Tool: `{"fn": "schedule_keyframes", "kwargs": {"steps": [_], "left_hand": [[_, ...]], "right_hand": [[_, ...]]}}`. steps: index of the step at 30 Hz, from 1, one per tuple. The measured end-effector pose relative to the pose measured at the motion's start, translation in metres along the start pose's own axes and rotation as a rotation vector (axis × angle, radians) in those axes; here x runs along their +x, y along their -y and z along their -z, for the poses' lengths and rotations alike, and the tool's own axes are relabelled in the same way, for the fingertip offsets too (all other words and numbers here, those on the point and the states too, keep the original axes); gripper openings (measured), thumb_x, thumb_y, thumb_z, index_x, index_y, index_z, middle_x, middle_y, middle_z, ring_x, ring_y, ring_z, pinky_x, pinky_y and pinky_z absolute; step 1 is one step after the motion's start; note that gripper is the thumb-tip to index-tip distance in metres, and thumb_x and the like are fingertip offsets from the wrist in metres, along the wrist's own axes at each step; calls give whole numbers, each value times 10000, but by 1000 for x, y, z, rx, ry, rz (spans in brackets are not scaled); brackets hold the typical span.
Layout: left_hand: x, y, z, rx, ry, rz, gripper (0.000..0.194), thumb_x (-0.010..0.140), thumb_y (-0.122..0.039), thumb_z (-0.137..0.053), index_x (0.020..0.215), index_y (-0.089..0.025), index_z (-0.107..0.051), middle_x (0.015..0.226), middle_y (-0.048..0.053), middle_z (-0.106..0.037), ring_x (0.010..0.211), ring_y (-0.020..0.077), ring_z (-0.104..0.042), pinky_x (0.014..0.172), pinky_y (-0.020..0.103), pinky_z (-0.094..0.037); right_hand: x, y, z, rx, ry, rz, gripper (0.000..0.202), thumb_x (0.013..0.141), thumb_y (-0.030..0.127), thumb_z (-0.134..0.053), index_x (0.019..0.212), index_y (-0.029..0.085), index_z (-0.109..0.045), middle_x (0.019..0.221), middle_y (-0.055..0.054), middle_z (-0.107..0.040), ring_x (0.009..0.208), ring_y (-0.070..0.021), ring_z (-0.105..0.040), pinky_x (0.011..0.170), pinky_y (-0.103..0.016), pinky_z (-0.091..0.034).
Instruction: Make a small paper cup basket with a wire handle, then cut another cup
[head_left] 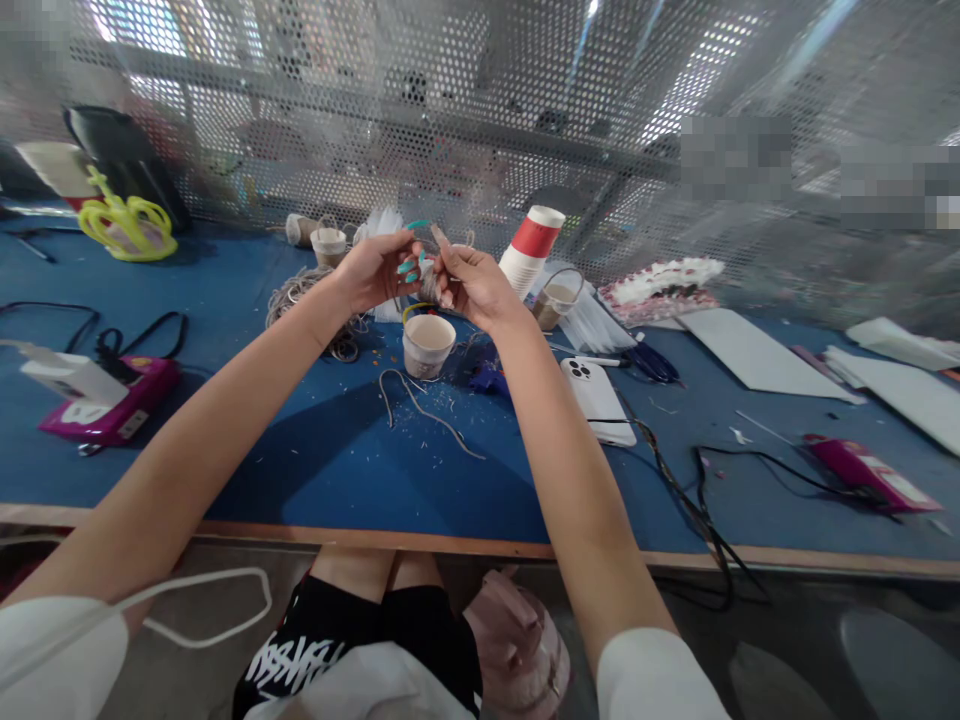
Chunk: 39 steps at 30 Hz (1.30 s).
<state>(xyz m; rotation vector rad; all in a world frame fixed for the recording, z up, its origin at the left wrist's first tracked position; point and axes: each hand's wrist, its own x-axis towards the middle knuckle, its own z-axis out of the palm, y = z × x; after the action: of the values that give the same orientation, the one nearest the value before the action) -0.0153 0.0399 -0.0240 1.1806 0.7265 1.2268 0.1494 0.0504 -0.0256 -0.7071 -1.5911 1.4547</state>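
My left hand (379, 268), with turquoise nails, is raised over the middle of the table, its fingertips pinched together. Close beside it, my right hand (474, 285) has its thumb and fingers pressed together as well. A small greyish, cord-like bundle (429, 281) shows between the two hands; fingers cover much of it, and I cannot tell which hand grips it. Below them a pale paper cup (428, 348) stands upright on the blue table. In front of that cup lies a loose piece of grey cord (435, 412) among small pale scraps.
Tangled twine (289, 300) lies left of the cup. A stack of red and white paper cups (534, 240) leans at the back, near a twine-wrapped cup with a handle (553, 305). A white phone (600, 400), black cables (667, 480) and a purple power strip (127, 405) lie around.
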Motion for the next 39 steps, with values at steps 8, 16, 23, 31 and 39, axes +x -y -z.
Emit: {"fn": "schedule_keyframes", "kwargs": {"steps": [8, 16, 23, 31, 39], "left_hand": [[-3, -4, -7, -187, -1, 88, 353, 962, -208, -376, 647, -143, -523, 541, -31, -456, 509, 58, -542, 551, 163, -483], [-7, -5, -11, -236, 14, 95, 362, 965, -219, -386, 629, -149, -500, 521, -39, -492, 471, 40, -544, 514, 131, -479], [-7, -5, -7, -77, -6, 50, 366, 977, -261, -381, 652, -150, -508, 483, -60, -405, 400, 32, -452, 434, 121, -393], [-7, -9, -9, 266, -48, -30, 387, 992, -192, -368, 640, -131, -518, 437, -73, -343, 332, -1, -322, 412, 120, -236], [-6, -1, -23, 261, -83, -166, 357, 974, -250, -471, 644, -125, -531, 476, -58, -358, 391, 2, -343, 437, 133, -235]], "right_hand": [[2, -1, 1, 9, 30, -9, 381, 784, 526, -684, 670, 190, -546, 512, 71, -522, 437, -54, -490, 456, -182, -423], [2, -1, 1, 14, 46, -4, 373, 826, 502, -651, 670, 186, -528, 499, 77, -515, 424, -43, -477, 458, -164, -417], [2, -2, 1, 15, -50, -32, 372, 839, 532, -619, 711, 188, -554, 545, 65, -537, 470, -57, -511, 512, -189, -464], [-10, 14, 1, -81, -49, -129, 439, 801, 629, -606, 738, 195, -625, 690, -28, -669, 720, -167, -684, 676, -313, -575], [-18, 28, 15, -266, 10, 17, 361, 634, 482, -818, 717, 171, -657, 650, 9, -678, 625, -105, -643, 549, -199, -499]]}}
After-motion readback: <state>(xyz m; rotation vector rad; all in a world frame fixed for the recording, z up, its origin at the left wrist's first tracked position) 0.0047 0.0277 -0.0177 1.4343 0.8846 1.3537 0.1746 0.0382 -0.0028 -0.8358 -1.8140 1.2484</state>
